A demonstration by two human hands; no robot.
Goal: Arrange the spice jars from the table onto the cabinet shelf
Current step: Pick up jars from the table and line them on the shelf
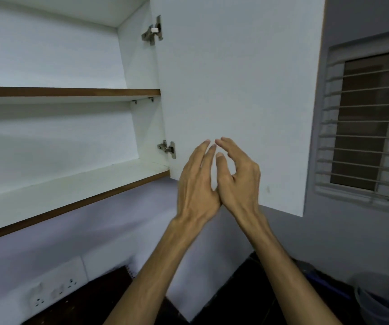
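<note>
A white wall cabinet stands open, with a lower shelf [76, 184] and an upper shelf [71, 92], both edged in brown wood and bare. Its door [235, 78] is swung out to the right. My left hand [198, 184] and my right hand [238, 181] are raised together in front of the door's lower part, heels touching, fingers spread and slightly curled. Neither hand holds anything. No spice jar is in view.
Metal hinges [167, 148] sit at the door's inner edge. A barred window [367, 127] is at the right. Below lie a dark countertop [247, 289], a wall socket panel [55, 294] at lower left and a grey bucket [381, 306] at lower right.
</note>
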